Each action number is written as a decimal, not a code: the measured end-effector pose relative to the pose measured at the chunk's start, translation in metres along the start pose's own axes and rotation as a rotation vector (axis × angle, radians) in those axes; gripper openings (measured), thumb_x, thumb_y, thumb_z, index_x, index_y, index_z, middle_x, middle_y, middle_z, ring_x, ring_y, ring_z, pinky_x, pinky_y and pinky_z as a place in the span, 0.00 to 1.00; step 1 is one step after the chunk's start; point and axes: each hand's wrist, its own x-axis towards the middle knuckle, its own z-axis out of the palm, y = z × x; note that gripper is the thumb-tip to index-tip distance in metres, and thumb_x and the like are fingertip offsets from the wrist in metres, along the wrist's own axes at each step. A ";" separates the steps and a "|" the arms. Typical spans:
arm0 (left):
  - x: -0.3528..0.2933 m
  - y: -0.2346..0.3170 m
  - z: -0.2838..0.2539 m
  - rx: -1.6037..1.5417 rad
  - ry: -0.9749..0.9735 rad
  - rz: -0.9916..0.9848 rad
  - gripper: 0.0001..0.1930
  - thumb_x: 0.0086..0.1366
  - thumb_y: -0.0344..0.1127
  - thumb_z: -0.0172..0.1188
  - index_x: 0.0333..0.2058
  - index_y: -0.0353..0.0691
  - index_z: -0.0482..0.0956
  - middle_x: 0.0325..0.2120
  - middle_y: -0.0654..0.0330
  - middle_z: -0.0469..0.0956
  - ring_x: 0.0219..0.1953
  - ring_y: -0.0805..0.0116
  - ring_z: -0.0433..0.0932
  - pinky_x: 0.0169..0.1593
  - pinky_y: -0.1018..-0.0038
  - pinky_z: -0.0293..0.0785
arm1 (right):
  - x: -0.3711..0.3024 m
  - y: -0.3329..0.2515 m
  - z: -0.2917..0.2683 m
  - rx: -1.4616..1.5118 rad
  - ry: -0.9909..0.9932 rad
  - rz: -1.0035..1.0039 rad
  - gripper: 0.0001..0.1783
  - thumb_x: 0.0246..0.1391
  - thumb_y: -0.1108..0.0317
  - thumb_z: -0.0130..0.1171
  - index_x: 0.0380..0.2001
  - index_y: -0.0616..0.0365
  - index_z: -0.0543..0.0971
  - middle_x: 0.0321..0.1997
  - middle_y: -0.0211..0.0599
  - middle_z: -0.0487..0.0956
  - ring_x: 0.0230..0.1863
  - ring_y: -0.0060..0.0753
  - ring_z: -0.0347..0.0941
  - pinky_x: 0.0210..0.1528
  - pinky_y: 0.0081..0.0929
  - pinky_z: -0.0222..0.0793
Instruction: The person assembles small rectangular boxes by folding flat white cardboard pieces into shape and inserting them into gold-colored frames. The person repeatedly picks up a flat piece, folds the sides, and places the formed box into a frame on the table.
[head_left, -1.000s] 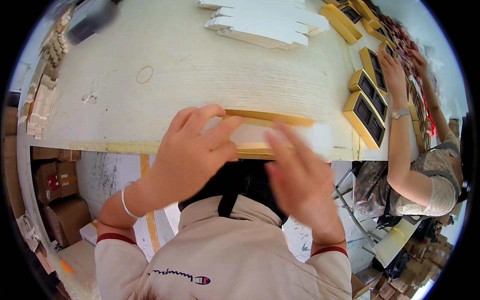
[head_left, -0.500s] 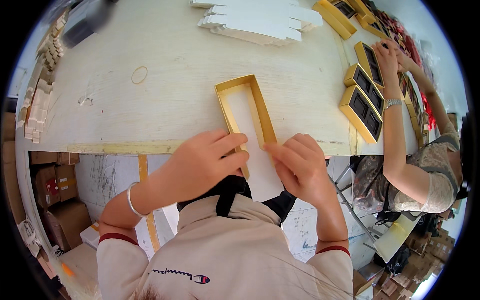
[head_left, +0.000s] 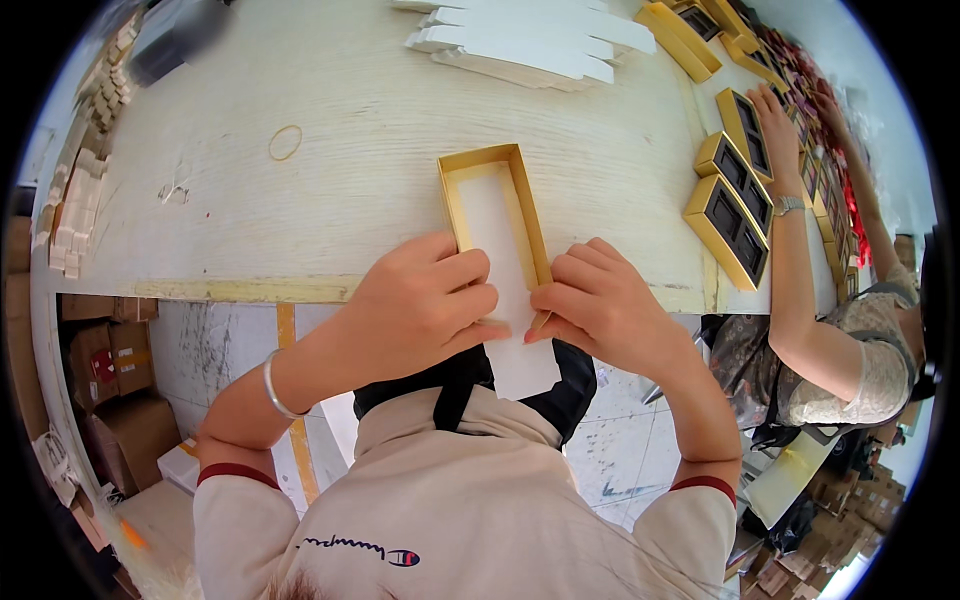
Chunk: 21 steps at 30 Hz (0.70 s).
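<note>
A long gold carton box [head_left: 530,225], white inside, lies over the table's front edge with three walls upright. Its near end is unfolded, and a white flap [head_left: 525,370] hangs toward my lap. My left hand [head_left: 425,300] grips the near part of the left wall, fingers curled over it and thumb low. On the opposite side, my right hand [head_left: 605,305] pinches the near end of the right wall between thumb and fingers. The fingers hide both near corners.
Flat white cartons [head_left: 530,40] are stacked at the back. Three gold boxes with black inserts [head_left: 735,230] stand on the right, beside a co-worker's forearm [head_left: 790,230]. A rubber band [head_left: 272,138] lies on the left; stacked pale card pieces [head_left: 80,215] line the left edge.
Both hands have moved toward the box's near end, and my right fingers have closed at its right wall. The box's walls stand closer to parallel. The co-worker's hands have shifted farther apart.
</note>
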 end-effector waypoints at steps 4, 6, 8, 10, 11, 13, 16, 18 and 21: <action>0.004 0.006 0.008 -0.031 0.072 -0.080 0.10 0.49 0.34 0.70 0.28 0.41 0.77 0.25 0.62 0.72 0.25 0.63 0.68 0.27 0.71 0.66 | 0.001 0.005 0.005 0.089 0.059 0.010 0.14 0.42 0.62 0.67 0.26 0.55 0.72 0.20 0.32 0.66 0.27 0.35 0.67 0.32 0.29 0.61; 0.008 0.011 0.006 -0.090 0.092 -0.132 0.08 0.52 0.32 0.68 0.29 0.40 0.77 0.24 0.61 0.73 0.24 0.63 0.70 0.26 0.71 0.67 | 0.006 0.002 0.010 -0.031 0.036 0.034 0.14 0.43 0.62 0.66 0.24 0.55 0.70 0.15 0.33 0.64 0.22 0.35 0.65 0.29 0.30 0.61; 0.007 0.013 0.009 -0.151 0.104 -0.233 0.07 0.54 0.32 0.66 0.29 0.40 0.76 0.23 0.60 0.72 0.24 0.60 0.72 0.26 0.69 0.68 | 0.011 -0.001 0.016 -0.118 0.046 0.057 0.15 0.45 0.62 0.65 0.23 0.55 0.69 0.12 0.33 0.63 0.18 0.36 0.64 0.27 0.30 0.60; 0.007 0.013 0.011 -0.197 0.120 -0.276 0.06 0.55 0.31 0.64 0.29 0.40 0.76 0.23 0.59 0.71 0.23 0.58 0.73 0.25 0.68 0.69 | 0.013 -0.003 0.022 -0.173 0.091 0.080 0.15 0.48 0.63 0.64 0.21 0.55 0.67 0.11 0.33 0.62 0.16 0.36 0.63 0.25 0.29 0.59; 0.007 0.012 0.012 -0.213 0.133 -0.272 0.06 0.56 0.31 0.64 0.29 0.40 0.76 0.23 0.59 0.71 0.23 0.57 0.73 0.25 0.68 0.69 | 0.013 -0.004 0.024 -0.181 0.104 0.096 0.15 0.48 0.64 0.64 0.21 0.55 0.66 0.11 0.33 0.62 0.16 0.36 0.63 0.25 0.30 0.59; 0.007 0.011 0.013 -0.242 0.163 -0.265 0.05 0.55 0.29 0.64 0.31 0.39 0.77 0.23 0.59 0.72 0.22 0.59 0.73 0.24 0.69 0.68 | 0.011 -0.007 0.028 -0.198 0.131 0.133 0.15 0.49 0.67 0.63 0.21 0.55 0.65 0.11 0.33 0.62 0.15 0.36 0.63 0.24 0.30 0.59; 0.008 0.008 0.017 -0.243 0.211 -0.221 0.07 0.53 0.24 0.65 0.32 0.37 0.79 0.21 0.60 0.73 0.18 0.65 0.71 0.20 0.74 0.65 | 0.010 -0.011 0.028 -0.107 0.129 0.201 0.08 0.50 0.69 0.61 0.27 0.57 0.72 0.15 0.35 0.68 0.20 0.38 0.67 0.27 0.31 0.62; 0.005 0.005 0.021 -0.174 0.245 -0.168 0.06 0.53 0.23 0.65 0.30 0.37 0.80 0.20 0.60 0.73 0.16 0.67 0.70 0.18 0.75 0.63 | 0.012 -0.020 0.012 0.086 0.072 0.272 0.10 0.48 0.71 0.61 0.35 0.57 0.75 0.24 0.39 0.73 0.28 0.39 0.71 0.32 0.30 0.65; 0.007 0.005 0.021 -0.181 0.277 -0.172 0.05 0.52 0.23 0.65 0.29 0.37 0.80 0.19 0.61 0.72 0.15 0.70 0.68 0.17 0.75 0.61 | -0.007 -0.016 0.006 -0.148 0.157 0.151 0.19 0.44 0.72 0.62 0.44 0.55 0.77 0.42 0.43 0.76 0.40 0.40 0.72 0.39 0.31 0.68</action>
